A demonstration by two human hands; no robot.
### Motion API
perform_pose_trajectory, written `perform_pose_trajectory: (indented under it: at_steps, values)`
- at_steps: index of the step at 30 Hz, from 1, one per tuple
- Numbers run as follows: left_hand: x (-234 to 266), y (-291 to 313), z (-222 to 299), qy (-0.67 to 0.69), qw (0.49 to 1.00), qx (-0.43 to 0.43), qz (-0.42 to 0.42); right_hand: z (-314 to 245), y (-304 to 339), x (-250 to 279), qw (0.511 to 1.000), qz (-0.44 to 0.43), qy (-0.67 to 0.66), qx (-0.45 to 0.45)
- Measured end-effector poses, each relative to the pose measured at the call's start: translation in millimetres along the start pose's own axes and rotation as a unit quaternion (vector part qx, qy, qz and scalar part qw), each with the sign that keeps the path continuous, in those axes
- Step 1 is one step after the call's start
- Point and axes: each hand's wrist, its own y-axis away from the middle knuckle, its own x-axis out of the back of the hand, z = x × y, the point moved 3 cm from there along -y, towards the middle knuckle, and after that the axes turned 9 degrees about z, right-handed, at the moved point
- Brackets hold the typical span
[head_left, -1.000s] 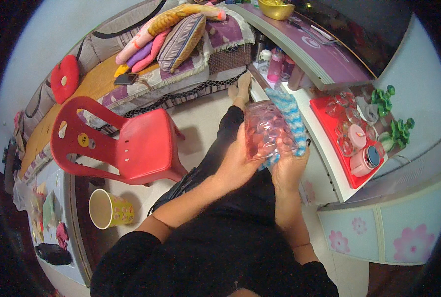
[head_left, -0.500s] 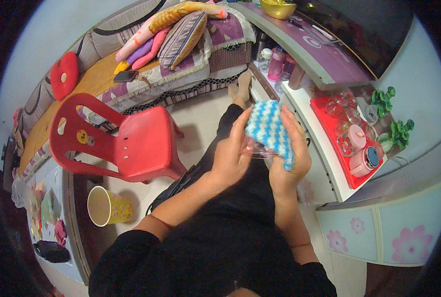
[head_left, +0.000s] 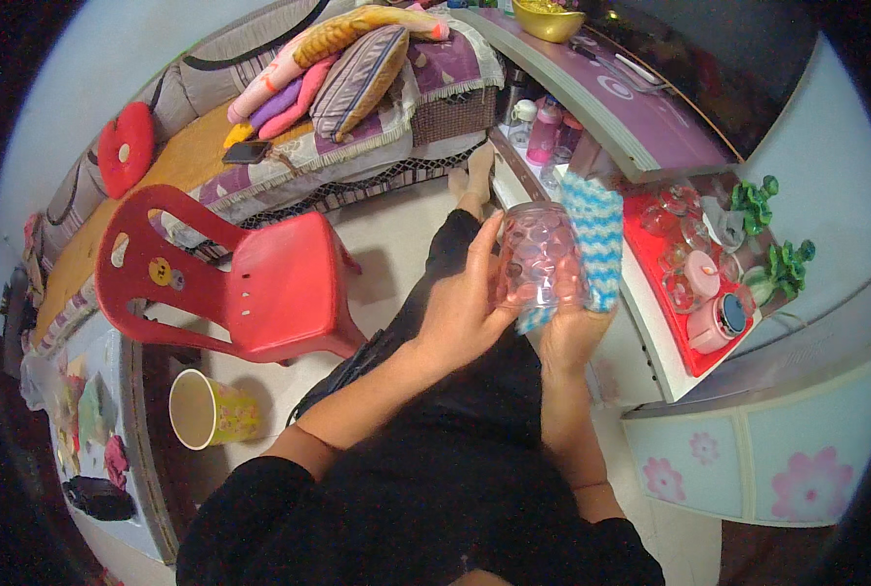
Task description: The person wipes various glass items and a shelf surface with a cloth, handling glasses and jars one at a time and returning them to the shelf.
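Head camera, looking down: what are the two bare hands holding above the person's lap?

A clear, dimpled glass (head_left: pixel 543 256), catching the light between the left hand (head_left: pixel 460 308) and the right hand (head_left: pixel 572 337). A blue-and-white striped cloth (head_left: pixel 599 244) is pressing against its far right side, one corner showing beneath.

How is each hand gripping?

The left hand is curling around the glass's left side, partly closed, its fingers reaching up and its thumb lying near the lower edge. The right hand is bending around the cloth and backing the glass from the lower right. Most of its fingers are hiding behind them, so I cannot tell how tightly it is squeezing.

And around the person?

On the right, a red tray (head_left: pixel 694 361) is resting on a white surface, carrying several clear glasses (head_left: pixel 694 231) and a pink jar (head_left: pixel 715 327) with a dark top. Green leafy ornaments (head_left: pixel 787 266) are standing just beside it.

On the other side?

A red chair (head_left: pixel 289 283) is standing near a yellow patterned bucket (head_left: pixel 230 410) on the floor. Farther off, a striped cushion (head_left: pixel 362 83) is lying on the sofa (head_left: pixel 176 103).
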Motion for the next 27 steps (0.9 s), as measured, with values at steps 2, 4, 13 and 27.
perform_pose_trajectory:
  at_steps: [2,4,13,27]
  values:
    - [6,-1,4,-0.048,0.999,-0.023,-0.002,-4,-10,7,0.993,-0.017,0.105,0.047]
    - [6,-1,6,-0.057,0.996,-0.073,0.019,-32,-15,-6,0.954,-0.070,0.187,0.223]
    - [2,7,2,0.124,0.985,-0.041,0.111,-18,10,-15,0.997,-0.058,0.050,-0.002]
    - [-17,12,-3,-0.010,0.999,-0.039,0.010,-3,4,-25,0.945,-0.002,-0.271,-0.183]
